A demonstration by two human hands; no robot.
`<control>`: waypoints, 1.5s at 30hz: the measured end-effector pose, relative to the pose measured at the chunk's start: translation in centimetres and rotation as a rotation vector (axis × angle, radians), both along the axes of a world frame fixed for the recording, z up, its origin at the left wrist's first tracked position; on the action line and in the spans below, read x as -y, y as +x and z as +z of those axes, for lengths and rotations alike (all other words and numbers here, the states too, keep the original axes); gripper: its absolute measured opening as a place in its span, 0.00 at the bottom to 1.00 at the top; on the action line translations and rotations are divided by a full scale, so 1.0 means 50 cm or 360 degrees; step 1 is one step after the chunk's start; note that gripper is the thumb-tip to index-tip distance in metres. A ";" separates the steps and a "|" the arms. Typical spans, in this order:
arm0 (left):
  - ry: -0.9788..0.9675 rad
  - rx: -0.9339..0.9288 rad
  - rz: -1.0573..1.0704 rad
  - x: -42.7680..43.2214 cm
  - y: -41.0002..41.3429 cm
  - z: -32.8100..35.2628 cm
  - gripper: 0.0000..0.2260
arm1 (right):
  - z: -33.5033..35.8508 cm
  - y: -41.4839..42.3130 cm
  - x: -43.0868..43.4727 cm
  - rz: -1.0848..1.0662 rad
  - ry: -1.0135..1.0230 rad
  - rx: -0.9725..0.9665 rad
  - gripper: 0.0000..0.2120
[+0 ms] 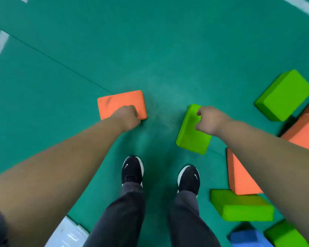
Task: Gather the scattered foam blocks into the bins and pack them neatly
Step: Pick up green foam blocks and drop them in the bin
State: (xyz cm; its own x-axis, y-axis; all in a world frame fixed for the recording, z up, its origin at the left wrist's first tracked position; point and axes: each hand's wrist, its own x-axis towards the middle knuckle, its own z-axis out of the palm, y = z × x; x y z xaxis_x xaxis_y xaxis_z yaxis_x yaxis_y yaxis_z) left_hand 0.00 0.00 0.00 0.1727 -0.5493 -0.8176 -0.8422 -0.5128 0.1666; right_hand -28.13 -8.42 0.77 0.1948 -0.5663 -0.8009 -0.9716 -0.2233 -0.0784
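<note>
Both hands loaded. L hand point(128, 118) is curled tight on the near edge of the orange block point(118, 101), fingers tucked under where I can't see them. The block sticks out ahead of the knuckles, long axis running side to side. R hand point(210, 120) is clamped on the green block point(190, 134), thumb over the top face. That one lies inboard of the hand, long axis running back toward my feet. Can't tell if either is off the floor point(150, 50) yet. A loose green block point(284, 95) sits outboard of the R hand, and more lie behind that arm, so R is nearer for those. Pale box point(68, 232) is behind the L forearm, prob a bin but not sure. If it is, L has the shorter carry.
</note>
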 end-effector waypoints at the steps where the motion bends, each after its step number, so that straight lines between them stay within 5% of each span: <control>1: -0.0032 0.0031 -0.0029 0.006 0.002 -0.037 0.19 | -0.040 -0.004 0.007 -0.0024 -0.0022 0.0015 0.25; 6: -0.0322 0.0342 -0.0288 0.070 0.010 -0.204 0.31 | -0.203 -0.027 0.042 -0.0032 -0.0119 -0.0143 0.26; 10: -0.0172 0.0452 -0.0563 0.101 0.024 -0.289 0.60 | -0.291 -0.055 0.052 -0.0007 -0.0076 -0.0302 0.39; 13: -0.0191 0.0529 -0.0631 0.103 0.030 -0.318 0.65 | -0.327 -0.076 0.051 -0.0070 -0.0145 -0.0283 0.45; 16: -0.0284 0.0661 -0.0751 0.096 0.019 -0.308 0.63 | -0.333 -0.084 0.048 -0.0081 -0.0041 -0.0281 0.49; 21: -0.0200 0.0802 -0.1031 0.098 -0.027 -0.266 0.46 | -0.317 -0.080 0.013 -0.0049 0.0213 -0.0212 0.46; 27: -0.0005 0.0796 -0.1370 0.085 -0.075 -0.206 0.35 | -0.247 -0.088 -0.023 0.0152 0.0275 -0.0190 0.56; 34: 0.0085 0.0692 -0.1540 0.104 -0.157 0.021 0.37 | -0.002 -0.118 0.004 -0.0108 0.0080 -0.0145 0.48; 45: -0.0287 0.0472 -0.1835 0.182 -0.382 0.415 0.34 | 0.452 -0.291 -0.099 -0.0814 -0.0218 -0.0284 0.41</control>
State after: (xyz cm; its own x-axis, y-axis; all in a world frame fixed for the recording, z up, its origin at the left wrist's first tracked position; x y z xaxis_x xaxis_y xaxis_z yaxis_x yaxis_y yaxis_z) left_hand -19.09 -9.11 20.75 -0.3268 -0.6065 -0.7249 -0.8076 0.5775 -0.1191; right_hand -42.66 -3.47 23.38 -0.2643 -0.6541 -0.7088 -0.9543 0.2837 0.0940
